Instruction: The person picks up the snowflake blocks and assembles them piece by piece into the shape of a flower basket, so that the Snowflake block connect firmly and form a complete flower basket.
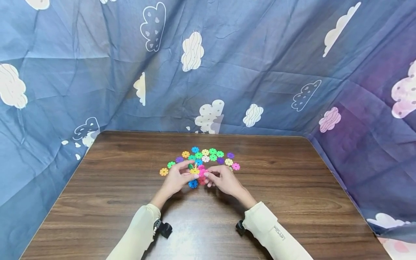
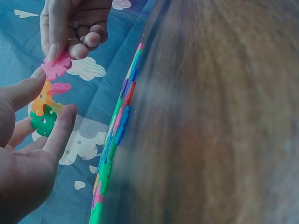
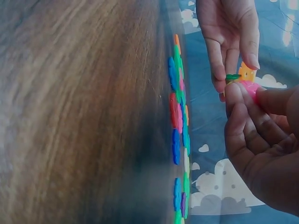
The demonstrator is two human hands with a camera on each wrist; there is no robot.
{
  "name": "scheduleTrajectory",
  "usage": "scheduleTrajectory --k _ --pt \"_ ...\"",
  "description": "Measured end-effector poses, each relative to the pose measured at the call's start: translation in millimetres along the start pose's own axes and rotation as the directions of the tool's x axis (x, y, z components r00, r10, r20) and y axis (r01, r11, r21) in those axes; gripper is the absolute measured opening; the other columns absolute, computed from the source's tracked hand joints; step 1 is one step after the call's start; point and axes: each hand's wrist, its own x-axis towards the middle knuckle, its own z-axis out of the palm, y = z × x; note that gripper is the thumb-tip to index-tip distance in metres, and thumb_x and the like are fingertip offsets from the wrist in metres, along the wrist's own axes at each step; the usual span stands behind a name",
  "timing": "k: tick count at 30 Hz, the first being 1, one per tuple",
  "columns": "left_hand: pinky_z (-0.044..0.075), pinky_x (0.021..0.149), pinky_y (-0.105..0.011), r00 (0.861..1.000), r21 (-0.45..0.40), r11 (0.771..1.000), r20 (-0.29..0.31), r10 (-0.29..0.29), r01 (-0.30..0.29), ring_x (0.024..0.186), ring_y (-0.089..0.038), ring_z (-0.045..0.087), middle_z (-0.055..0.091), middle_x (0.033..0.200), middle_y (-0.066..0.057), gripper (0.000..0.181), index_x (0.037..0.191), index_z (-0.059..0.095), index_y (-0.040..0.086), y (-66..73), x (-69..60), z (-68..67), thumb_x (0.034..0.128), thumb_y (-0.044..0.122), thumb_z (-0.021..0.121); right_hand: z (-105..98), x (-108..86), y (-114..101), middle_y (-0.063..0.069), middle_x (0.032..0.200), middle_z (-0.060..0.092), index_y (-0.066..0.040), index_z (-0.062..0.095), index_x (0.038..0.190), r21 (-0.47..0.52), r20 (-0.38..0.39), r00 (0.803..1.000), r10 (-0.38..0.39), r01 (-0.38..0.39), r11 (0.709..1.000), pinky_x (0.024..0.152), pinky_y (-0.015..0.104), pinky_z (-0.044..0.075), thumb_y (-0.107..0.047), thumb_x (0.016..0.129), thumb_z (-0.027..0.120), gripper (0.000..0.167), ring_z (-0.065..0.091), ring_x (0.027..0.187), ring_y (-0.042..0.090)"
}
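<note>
Above the table, both hands hold a small cluster of joined snowflake discs. My left hand holds its yellow-orange disc and green disc between thumb and fingers. From the other side, my right hand pinches a pink disc between thumb and index finger; this disc touches the cluster, but whether it is slotted in I cannot tell. A second pink piece sticks out beside the yellow-orange one. In the right wrist view the fingers cover part of the cluster.
Loose discs lie flat on the brown wooden table behind and under the hands, among them an orange disc, a blue disc, a red disc and a pink disc. A blue cloud-patterned cloth hangs behind the table.
</note>
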Motion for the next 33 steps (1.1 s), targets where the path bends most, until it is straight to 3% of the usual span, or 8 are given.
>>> scheduleTrajectory --k 7,13,18,24,31,33 --pt "0.058 0.089 -0.033 1.000 0.058 0.998 0.022 -0.017 0.016 0.098 -0.024 0.065 0.064 0.127 -0.020 0.054 0.133 0.061 -0.001 6.6 0.0 -1.6 0.0831 0.008 0.080 0.3 0.6 -1.2 0.011 0.073 0.071 0.002 0.072 0.090 -0.119 -0.037 0.999 -0.029 0.024 0.993 0.056 0.023 0.054 -0.012 0.100 0.059 0.022 0.066 0.060 0.017" --pt "0.059 0.086 -0.030 0.999 0.089 0.995 0.020 -0.042 0.040 0.095 -0.021 0.067 0.067 0.119 -0.018 0.055 0.133 0.061 0.000 10.8 0.2 -0.2 0.0818 0.004 0.080 4.7 0.5 -2.6 0.007 0.068 0.068 -0.003 0.070 0.082 -0.225 -0.057 0.996 -0.076 0.061 0.972 0.050 0.021 0.047 -0.015 0.102 0.058 0.026 0.060 0.056 0.011" --pt "0.059 0.086 -0.028 0.999 0.083 0.996 0.017 -0.044 0.042 0.095 -0.020 0.067 0.067 0.115 -0.016 0.054 0.132 0.062 0.000 9.6 0.9 1.1 0.0811 0.003 0.080 8.5 -0.7 -2.3 0.011 0.071 0.069 -0.002 0.070 0.083 -0.204 -0.071 0.996 -0.055 0.039 0.978 0.052 0.021 0.049 -0.013 0.101 0.058 0.025 0.062 0.059 0.018" --pt "0.058 0.083 -0.026 0.999 0.094 0.995 0.034 -0.038 0.035 0.089 -0.015 0.064 0.066 0.106 -0.014 0.055 0.132 0.061 -0.002 7.7 0.7 0.7 0.0812 0.004 0.081 10.5 -2.2 0.8 0.012 0.072 0.068 -0.002 0.070 0.083 -0.186 -0.059 0.996 -0.063 0.051 0.981 0.054 0.021 0.051 -0.014 0.102 0.056 0.026 0.060 0.060 0.014" --pt "0.056 0.095 -0.040 0.998 0.052 0.997 0.043 -0.053 0.051 0.108 -0.029 0.068 0.063 0.133 -0.021 0.054 0.132 0.061 -0.002 5.8 0.1 1.7 0.0817 0.007 0.081 12.2 -2.7 4.9 0.011 0.072 0.070 -0.003 0.071 0.085 -0.165 -0.070 0.993 -0.093 0.081 0.983 0.054 0.021 0.052 -0.011 0.101 0.058 0.022 0.060 0.059 0.008" --pt "0.056 0.096 -0.041 0.998 0.048 0.997 0.034 -0.058 0.056 0.108 -0.030 0.067 0.063 0.134 -0.021 0.054 0.131 0.062 -0.001 3.3 -0.9 1.6 0.0814 0.008 0.082 13.5 -2.3 5.9 0.009 0.072 0.070 -0.004 0.072 0.085 -0.151 -0.065 0.994 -0.084 0.073 0.986 0.054 0.021 0.053 -0.011 0.101 0.059 0.021 0.062 0.059 0.010"
